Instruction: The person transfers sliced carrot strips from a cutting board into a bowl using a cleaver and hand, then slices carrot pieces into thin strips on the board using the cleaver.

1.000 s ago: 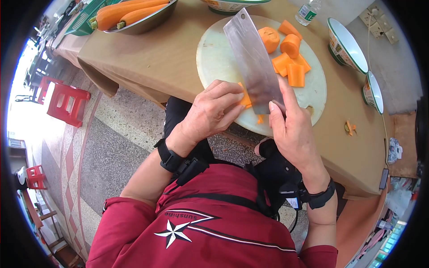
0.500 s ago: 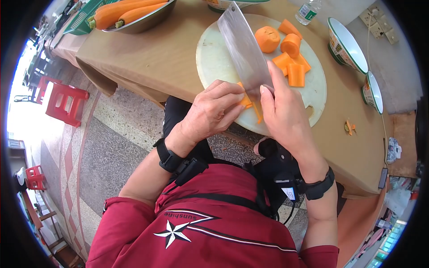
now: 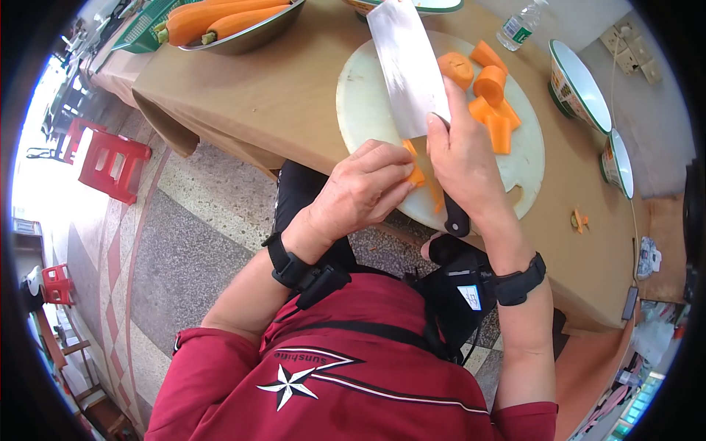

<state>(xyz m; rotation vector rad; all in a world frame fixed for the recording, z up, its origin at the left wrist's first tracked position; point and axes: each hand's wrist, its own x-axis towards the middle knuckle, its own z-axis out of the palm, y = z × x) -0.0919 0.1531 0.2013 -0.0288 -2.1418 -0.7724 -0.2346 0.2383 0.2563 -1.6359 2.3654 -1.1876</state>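
Observation:
My right hand [image 3: 468, 158] is wrapped round a cleaver [image 3: 407, 70], thumb against the broad blade, with the black handle end showing below the palm. The blade is raised and tilted, its face bright with reflected light. Beside it, the closed fingers of my left hand [image 3: 360, 184] pinch a small carrot piece [image 3: 416, 176] at the near edge of a round white cutting board [image 3: 360, 99]. A thin carrot strip [image 3: 437, 197] lies between the two hands. Several thick carrot chunks [image 3: 490, 84] rest on the board's right half.
A metal bowl [image 3: 254, 42] of whole carrots stands at the far left, by a green basket [image 3: 141, 37]. A water bottle [image 3: 519, 28] and green-rimmed bowls [image 3: 581, 87] are on the brown-covered table [image 3: 257, 95]. Carrot scraps [image 3: 579, 220] lie at right.
The cleaver has lifted and turned, so its blade now shines and its handle end shows. My left hand still pinches the carrot piece. The whole view has shifted slightly.

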